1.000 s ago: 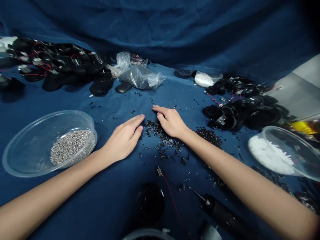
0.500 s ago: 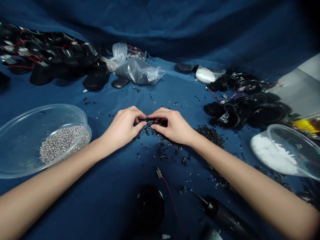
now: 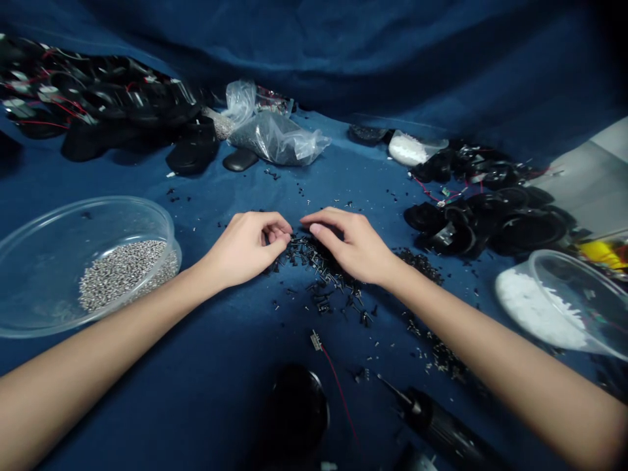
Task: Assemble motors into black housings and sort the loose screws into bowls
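At 6 o'clock, nearest, lie a black driver (image 3: 441, 422) and a dark round shell (image 3: 294, 412) with a red wire (image 3: 338, 392). At centre sits the heap of small black screws (image 3: 324, 271) on the blue table (image 3: 235, 340). The left hand (image 3: 245, 248) curls at the heap's 9 o'clock edge, fingertips pinched, apparently on a few screws. The right hand (image 3: 356, 245) rests loosely cupped over the 3 o'clock side; whether it grips any I cannot tell. The screws look light, hard and slippery, prone to scatter, so best pinched singly by the shank. At 9 o'clock stands a bowl (image 3: 49, 229) of silver bits, at 3 o'clock a tub (image 3: 564, 275) of white parts, at 12 o'clock a bag (image 3: 275, 137)
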The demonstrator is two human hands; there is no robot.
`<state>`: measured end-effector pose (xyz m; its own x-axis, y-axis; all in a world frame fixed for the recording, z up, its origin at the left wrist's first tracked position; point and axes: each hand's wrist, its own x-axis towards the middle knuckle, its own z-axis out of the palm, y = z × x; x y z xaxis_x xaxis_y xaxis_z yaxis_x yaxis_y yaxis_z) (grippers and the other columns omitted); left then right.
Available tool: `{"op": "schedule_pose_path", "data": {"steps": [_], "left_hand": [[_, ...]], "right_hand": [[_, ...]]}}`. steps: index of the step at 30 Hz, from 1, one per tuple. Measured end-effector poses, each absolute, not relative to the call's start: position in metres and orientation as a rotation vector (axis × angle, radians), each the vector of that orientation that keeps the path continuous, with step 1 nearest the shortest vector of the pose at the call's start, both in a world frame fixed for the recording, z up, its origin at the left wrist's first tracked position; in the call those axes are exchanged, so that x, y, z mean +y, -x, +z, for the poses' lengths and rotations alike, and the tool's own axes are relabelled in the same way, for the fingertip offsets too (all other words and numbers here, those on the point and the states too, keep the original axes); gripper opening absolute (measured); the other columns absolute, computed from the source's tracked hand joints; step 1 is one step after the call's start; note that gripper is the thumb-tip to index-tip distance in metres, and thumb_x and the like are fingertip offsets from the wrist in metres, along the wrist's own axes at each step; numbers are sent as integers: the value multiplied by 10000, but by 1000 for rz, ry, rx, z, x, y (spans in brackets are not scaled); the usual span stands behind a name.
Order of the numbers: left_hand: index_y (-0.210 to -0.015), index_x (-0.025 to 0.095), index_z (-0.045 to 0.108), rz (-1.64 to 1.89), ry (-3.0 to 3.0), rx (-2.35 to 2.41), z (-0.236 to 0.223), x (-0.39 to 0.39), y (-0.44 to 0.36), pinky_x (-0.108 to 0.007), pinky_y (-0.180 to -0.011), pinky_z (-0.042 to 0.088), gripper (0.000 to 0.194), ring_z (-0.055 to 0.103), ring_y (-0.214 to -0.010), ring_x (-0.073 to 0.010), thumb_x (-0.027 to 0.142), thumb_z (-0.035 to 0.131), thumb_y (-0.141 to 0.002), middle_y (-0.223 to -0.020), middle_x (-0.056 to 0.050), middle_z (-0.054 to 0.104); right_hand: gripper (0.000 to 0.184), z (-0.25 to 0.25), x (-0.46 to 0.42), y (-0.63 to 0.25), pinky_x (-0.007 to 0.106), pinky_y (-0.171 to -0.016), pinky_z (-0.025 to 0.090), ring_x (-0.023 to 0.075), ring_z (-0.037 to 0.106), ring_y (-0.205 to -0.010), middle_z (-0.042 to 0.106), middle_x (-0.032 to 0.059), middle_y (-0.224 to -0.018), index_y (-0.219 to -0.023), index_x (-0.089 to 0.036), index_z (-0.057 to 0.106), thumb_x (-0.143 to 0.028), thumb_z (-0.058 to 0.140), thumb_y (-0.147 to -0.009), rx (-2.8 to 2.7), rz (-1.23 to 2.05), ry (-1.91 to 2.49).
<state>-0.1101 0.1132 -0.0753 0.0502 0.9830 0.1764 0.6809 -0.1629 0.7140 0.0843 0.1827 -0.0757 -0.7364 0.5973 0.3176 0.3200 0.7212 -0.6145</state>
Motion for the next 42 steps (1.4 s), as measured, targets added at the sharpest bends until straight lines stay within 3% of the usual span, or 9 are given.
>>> {"op": "schedule_pose_path", "data": {"steps": [6,11,16,21,24,29,32,37,42], "left_hand": [[-784,179,634,1447,-1432,1594,-77,115,111,-236,-513,376,122,490,-524,-106,154,520,-748,-637,7,571],[-775,188,644,1605,-1233,1591,-80,116,114,-226,-501,331,119,458,-538,-90,158,529,-769,-649,11,550],[-782,184,646,1589,-1245,1567,-82,116,115,-218,-472,326,107,469,-522,-87,170,540,-786,-639,11,562],[-775,182,639,1580,-1235,1522,-79,115,113,-217,-409,313,94,472,-471,-86,170,547,-793,-599,22,563],[-776,151,639,1588,-1034,1437,-70,113,104,-196,-433,395,86,553,-520,-100,139,554,-788,-626,-2,608],[-912,80,632,1435,-384,1104,-45,112,72,-286,-843,555,343,687,-903,-199,320,391,-962,-965,-166,702],[-869,104,605,1370,-129,977,-37,120,50,-303,-775,550,474,670,-779,-196,429,285,-999,-829,-139,677],[-676,190,444,1493,5,924,-40,135,28,-181,-566,445,396,465,-462,-72,238,247,-1016,-545,38,473],[-646,192,364,1499,9,913,-47,138,28,-188,-571,433,314,502,-490,-69,54,270,-912,-557,43,482]], "right_hand": [[808,-95,166,-81,458,-1159,288,269,317,-1414,367,150,-1516,-1474,-130,364,-514,667,-832,-2692,618,561],[439,-93,164,-72,381,-1046,398,233,492,-1213,568,93,-1309,-1277,-171,577,-388,630,-899,-2664,572,390],[201,-89,168,-73,291,-800,435,187,530,-886,586,66,-943,-968,-147,616,-341,570,-947,-2715,459,394],[348,-89,175,-66,285,-641,346,155,486,-669,553,35,-756,-797,-165,567,-375,401,-1018,-2857,272,422],[445,-84,181,-58,272,-580,297,116,409,-559,472,-11,-623,-658,-184,477,-421,375,-1020,-2539,658,603],[552,-62,186,-38,248,-464,277,97,312,-456,329,-56,-521,-612,-223,375,-678,376,-923,-1599,1413,791],[563,-50,180,-29,241,-458,315,97,363,-479,384,-38,-574,-636,-223,391,-731,399,-878,-1349,1556,804],[583,-52,170,-24,252,-508,391,112,426,-526,403,-18,-611,-640,-223,396,-755,350,-874,-1242,1498,738],[617,-56,168,-27,274,-568,461,132,500,-558,464,6,-622,-660,-224,412,-783,260,-873,-1331,1518,718]]}}
